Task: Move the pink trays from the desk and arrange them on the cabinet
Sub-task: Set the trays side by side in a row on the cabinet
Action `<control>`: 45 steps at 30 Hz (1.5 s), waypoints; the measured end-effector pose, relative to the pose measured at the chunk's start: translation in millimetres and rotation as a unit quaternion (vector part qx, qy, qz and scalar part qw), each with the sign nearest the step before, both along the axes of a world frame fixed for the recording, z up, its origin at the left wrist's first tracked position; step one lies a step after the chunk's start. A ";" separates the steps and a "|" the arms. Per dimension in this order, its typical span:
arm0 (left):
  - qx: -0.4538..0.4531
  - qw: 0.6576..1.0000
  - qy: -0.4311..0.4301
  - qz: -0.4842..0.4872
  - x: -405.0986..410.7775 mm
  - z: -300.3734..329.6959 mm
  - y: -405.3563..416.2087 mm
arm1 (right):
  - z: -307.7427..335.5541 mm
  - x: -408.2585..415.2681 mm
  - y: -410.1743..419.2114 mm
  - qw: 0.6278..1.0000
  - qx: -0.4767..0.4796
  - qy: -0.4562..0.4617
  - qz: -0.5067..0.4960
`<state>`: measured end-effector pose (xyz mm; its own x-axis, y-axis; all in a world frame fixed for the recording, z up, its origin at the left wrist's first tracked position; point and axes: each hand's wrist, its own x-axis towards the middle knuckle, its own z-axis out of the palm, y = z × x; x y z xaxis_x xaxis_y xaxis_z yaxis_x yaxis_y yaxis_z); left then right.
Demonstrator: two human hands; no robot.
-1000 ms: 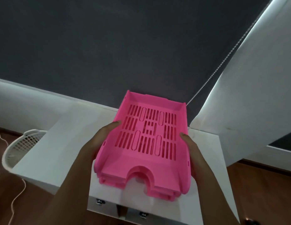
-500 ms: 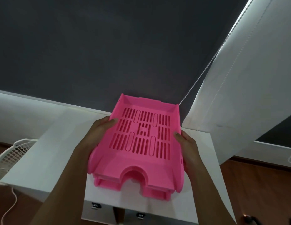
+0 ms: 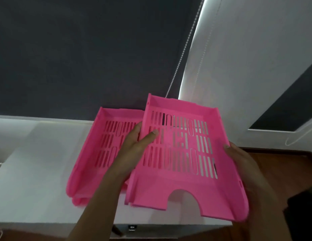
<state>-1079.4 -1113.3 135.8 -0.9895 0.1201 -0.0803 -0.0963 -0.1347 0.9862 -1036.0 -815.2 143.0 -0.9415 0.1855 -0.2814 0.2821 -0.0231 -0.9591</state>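
So both hands are on one pink tray, held up over the right part of the white cabinet and tipped a bit toward the camera. The left hand is closed on the tray's left wall, thumb lying inside on the slotted floor and fingers tucked under where I can't see them. The right hand wraps the right wall about midway along, thumb hooked over the rim. Just to the left, more pink trays sit on the cabinet top; looks like a nested stack judging by the doubled front edges, but I can't say how many. The held tray overlaps that stack's right side in the view, and whether they touch is hard to tell. Handling-wise I'd guess these are light, thin molded plastic: stiff enough to keep shape, a little flexy along the long walls, and fairly slick. The slots and the arched cutout at the front mean the floor isn't where you'd want to squeeze. Side walls near the middle, like here, seems the sane grip. A beaded blind cord hangs behind, well clear.
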 end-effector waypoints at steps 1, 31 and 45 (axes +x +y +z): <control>-0.009 1.000 -0.007 -0.016 -2.8 -6.2 11.1 | -0.3 0.9 12.7 1.000 0.008 -0.005 -0.003; -0.287 0.941 -0.112 0.142 -23.6 -91.3 158.4 | -110.4 -60.5 101.1 0.994 -0.023 -0.099 -0.040; -0.398 0.907 -0.082 0.107 -31.5 -88.7 159.5 | -117.0 -86.1 83.3 0.996 0.036 -0.071 -0.047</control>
<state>-1110.9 -953.8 47.1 -0.9503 -0.2336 -0.2059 -0.3063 0.5820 0.7533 -1122.1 -732.0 26.0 -0.8707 0.2962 -0.3926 0.4144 0.0119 -0.9100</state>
